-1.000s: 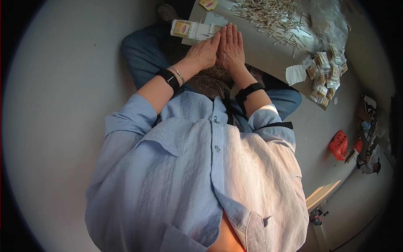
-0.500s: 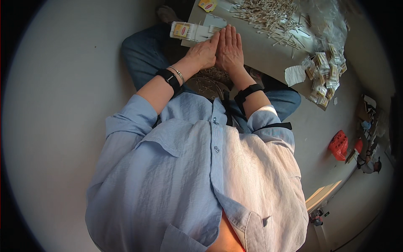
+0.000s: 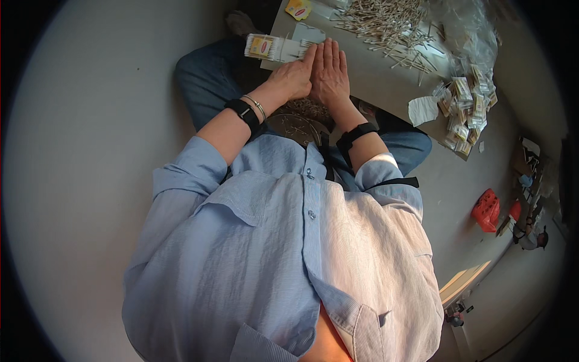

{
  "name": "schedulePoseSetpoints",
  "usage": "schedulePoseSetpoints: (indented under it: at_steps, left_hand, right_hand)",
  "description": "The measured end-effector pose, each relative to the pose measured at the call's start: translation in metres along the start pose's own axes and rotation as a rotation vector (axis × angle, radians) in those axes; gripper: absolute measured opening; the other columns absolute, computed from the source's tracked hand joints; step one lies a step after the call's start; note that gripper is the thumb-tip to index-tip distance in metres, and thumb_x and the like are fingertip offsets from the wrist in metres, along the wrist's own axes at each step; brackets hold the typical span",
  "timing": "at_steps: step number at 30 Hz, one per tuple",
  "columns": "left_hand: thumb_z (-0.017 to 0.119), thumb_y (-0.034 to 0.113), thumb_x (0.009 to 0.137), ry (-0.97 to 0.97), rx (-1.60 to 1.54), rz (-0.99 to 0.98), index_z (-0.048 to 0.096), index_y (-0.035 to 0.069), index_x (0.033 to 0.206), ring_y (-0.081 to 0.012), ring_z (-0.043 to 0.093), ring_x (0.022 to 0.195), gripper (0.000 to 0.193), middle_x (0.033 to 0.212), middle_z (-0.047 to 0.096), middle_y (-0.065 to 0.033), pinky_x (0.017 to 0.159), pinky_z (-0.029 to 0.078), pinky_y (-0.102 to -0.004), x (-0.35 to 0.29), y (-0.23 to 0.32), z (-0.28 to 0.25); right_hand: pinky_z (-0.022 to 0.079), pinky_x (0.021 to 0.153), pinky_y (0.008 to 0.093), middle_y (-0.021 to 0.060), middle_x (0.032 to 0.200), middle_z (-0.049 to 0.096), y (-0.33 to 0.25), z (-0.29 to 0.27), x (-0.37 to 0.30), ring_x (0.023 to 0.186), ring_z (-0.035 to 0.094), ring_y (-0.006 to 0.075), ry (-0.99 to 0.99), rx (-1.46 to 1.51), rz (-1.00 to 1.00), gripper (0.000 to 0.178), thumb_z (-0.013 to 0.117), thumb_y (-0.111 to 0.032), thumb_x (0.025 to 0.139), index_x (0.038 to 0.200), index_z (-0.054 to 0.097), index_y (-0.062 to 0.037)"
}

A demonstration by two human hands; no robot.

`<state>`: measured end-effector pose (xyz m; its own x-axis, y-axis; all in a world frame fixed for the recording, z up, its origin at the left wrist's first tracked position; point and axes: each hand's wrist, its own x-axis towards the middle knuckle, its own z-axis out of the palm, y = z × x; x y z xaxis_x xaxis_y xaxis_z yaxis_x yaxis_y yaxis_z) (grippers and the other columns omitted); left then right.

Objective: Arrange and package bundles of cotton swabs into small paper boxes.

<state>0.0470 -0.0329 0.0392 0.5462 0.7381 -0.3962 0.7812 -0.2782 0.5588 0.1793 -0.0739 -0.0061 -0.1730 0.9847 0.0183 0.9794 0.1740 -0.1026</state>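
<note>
My left hand (image 3: 295, 75) and my right hand (image 3: 330, 75) lie side by side at the near edge of a low grey board (image 3: 386, 90), fingers straight and pressed together. What lies under the palms is hidden. Just left of my left fingertips sits a small white and yellow box (image 3: 265, 47) with flat white cards (image 3: 301, 36) beside it. A large heap of thin pale sticks (image 3: 386, 24) is spread over the far part of the board. A round patterned dish (image 3: 298, 123) rests on my lap below the wrists.
A pile of small filled packets (image 3: 467, 111) and clear plastic bags (image 3: 470, 36) lies at the board's right end, with a white paper scrap (image 3: 422, 110). A red object (image 3: 486, 210) and clutter sit on the floor at right. My blue shirt fills the lower view.
</note>
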Motion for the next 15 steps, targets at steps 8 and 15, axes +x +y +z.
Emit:
schedulePoseSetpoints:
  at_steps: [8, 15]
  left_hand:
    - [0.057, 0.017, 0.076, 0.003, 0.025, 0.029, 0.008, -0.002, 0.143, -0.0448, 0.06, 0.09, 0.085, 0.096, 0.06, -0.0327, 0.083, 0.048, -0.0489, 0.004, -0.0033, 0.0006]
    - [0.057, 0.016, 0.076, 0.013, -0.053, -0.002, 0.021, 0.003, 0.136, -0.0463, 0.06, 0.089, 0.071, 0.093, 0.061, -0.0315, 0.081, 0.048, -0.0506, 0.0045, -0.0013, -0.0027]
  right_hand:
    - [0.008, 0.115, 0.0447, 0.0233, 0.15, 0.016, -0.0009, -0.0039, -0.0003, 0.142, 0.011, 0.0354, -0.003, 0.007, -0.012, 0.076, 0.047, -0.034, 0.084, 0.143, 0.019, 0.0054]
    - [0.007, 0.115, 0.0446, 0.0238, 0.15, 0.016, 0.0, 0.0003, 0.0, 0.142, 0.011, 0.0355, 0.003, -0.005, -0.005, 0.08, 0.05, -0.037, 0.082, 0.143, 0.019, 0.0055]
